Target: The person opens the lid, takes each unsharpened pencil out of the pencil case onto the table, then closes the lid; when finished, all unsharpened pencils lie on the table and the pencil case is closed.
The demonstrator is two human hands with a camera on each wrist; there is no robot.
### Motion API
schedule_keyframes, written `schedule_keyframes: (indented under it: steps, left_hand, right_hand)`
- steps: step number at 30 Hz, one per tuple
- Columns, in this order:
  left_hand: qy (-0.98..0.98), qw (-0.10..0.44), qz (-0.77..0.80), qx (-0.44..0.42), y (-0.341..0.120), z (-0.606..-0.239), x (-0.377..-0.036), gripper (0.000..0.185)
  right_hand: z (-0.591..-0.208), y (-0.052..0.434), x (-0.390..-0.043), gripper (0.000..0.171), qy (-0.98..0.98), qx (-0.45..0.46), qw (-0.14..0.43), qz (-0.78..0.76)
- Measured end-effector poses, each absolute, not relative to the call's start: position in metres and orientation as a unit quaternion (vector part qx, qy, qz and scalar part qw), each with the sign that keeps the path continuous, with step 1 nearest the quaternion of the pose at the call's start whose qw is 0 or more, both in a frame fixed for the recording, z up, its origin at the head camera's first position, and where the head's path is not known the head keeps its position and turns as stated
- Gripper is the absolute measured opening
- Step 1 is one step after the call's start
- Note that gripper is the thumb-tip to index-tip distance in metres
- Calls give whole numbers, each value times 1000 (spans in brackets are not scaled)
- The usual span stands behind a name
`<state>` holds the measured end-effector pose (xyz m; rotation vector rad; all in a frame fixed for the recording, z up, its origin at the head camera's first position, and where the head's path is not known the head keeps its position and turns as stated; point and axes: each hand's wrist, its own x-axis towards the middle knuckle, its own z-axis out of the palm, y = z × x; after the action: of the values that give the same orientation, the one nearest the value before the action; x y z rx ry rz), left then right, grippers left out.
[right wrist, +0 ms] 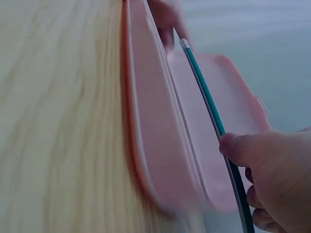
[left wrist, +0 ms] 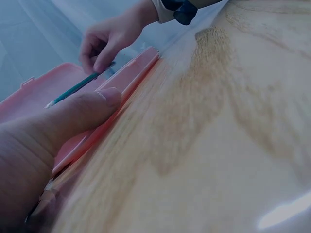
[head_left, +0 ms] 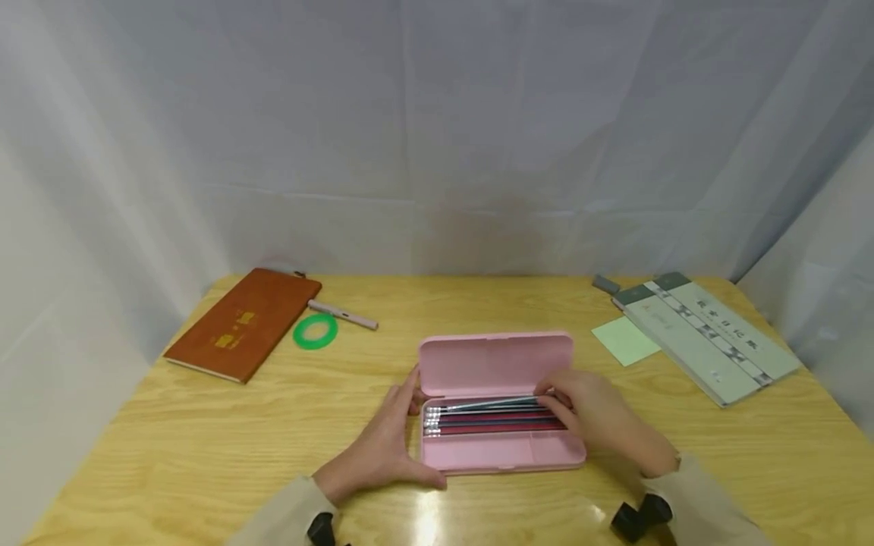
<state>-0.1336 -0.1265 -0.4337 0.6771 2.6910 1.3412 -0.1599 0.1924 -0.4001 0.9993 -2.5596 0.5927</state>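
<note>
Your left hand [head_left: 389, 444] rests flat against the left end of the pink pencil case [head_left: 501, 451], fingers straight along its short wall and thumb lying along the front edge; it grips nothing, just presses the case side, as the left wrist view also shows with the thumb [left wrist: 82, 114] on the rim. Far left on the bench [head_left: 205, 425] you have a brown notebook [head_left: 244, 322], then a green tape ring [head_left: 315, 331] just beside it, and a pinkish pen [head_left: 343, 314] near the ring's upper right. Case sits centre front, lid [head_left: 496, 362] open and tilted back, with a row of pencils [head_left: 492, 421] lying lengthwise in the tray, metal eraser ends to the left. Your right hand [head_left: 601, 413] is over the right end of the tray, fingers curled, pinching a teal pencil [head_left: 485, 403] by its right end; that pencil lies at the back of the row, slightly raised, and the right wrist view shows the thumb [right wrist: 243, 148] clamped on it. Further right: a light green sticky note [head_left: 624, 340], touching a pale green book [head_left: 710, 337] set at an angle, and a small grey object [head_left: 605, 284] by the book's top corner, too small to identify.
</note>
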Motion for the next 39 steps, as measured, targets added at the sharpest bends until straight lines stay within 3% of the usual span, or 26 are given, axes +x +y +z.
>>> schedule_keyframes:
  steps: [9, 17, 26, 34, 39]
  left_hand:
    - [873, 31, 435, 219, -127, -434, -134, 152]
    - [870, 38, 442, 216, -125, -434, -134, 153]
    - [874, 38, 437, 210, -128, -435, -134, 153]
    - [874, 28, 432, 219, -130, -433, -136, 151]
    - [874, 33, 430, 223, -129, -433, -136, 151]
  right_hand:
    - [-410, 296, -138, 1, -937, 231, 116, 236]
    - [-424, 351, -128, 18, -945, 218, 132, 206]
    - [-409, 303, -152, 9, -948, 221, 73, 217]
    - [-395, 227, -171, 12, -900, 339, 76, 263]
    - [-400, 184, -170, 9, -897, 388, 68, 199]
